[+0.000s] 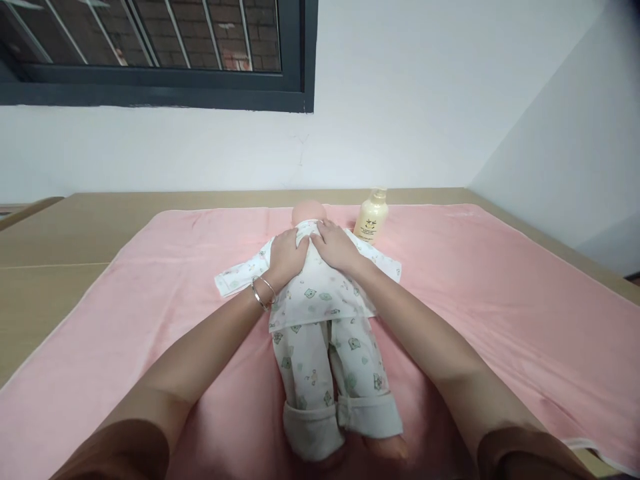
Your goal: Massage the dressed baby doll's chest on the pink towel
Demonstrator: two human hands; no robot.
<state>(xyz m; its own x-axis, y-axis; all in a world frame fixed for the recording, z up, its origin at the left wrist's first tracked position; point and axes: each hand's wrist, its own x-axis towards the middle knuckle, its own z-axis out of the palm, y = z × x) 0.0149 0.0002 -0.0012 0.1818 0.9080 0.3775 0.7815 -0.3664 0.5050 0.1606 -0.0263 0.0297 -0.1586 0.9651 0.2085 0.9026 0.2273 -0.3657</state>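
A baby doll (327,293) in a white printed top and cuffed trousers lies lengthwise in front of me. Its bald head points away and no face shows; a bare foot peeks from the right cuff. My left hand (289,255) rests flat on the left side of the doll's upper body, a silver bangle on its wrist. On the other side my right hand (336,247) lies flat too, fingers toward the head. Both thumbs point to the middle of the doll. The sleeves spread outward on either side.
Under the doll is a pink blanket (165,293) over a wooden surface (50,293). A cream-coloured bottle (372,217) stands just beyond the right sleeve. Behind rises a white wall (400,100) with a dark-framed barred window (200,87) at upper left.
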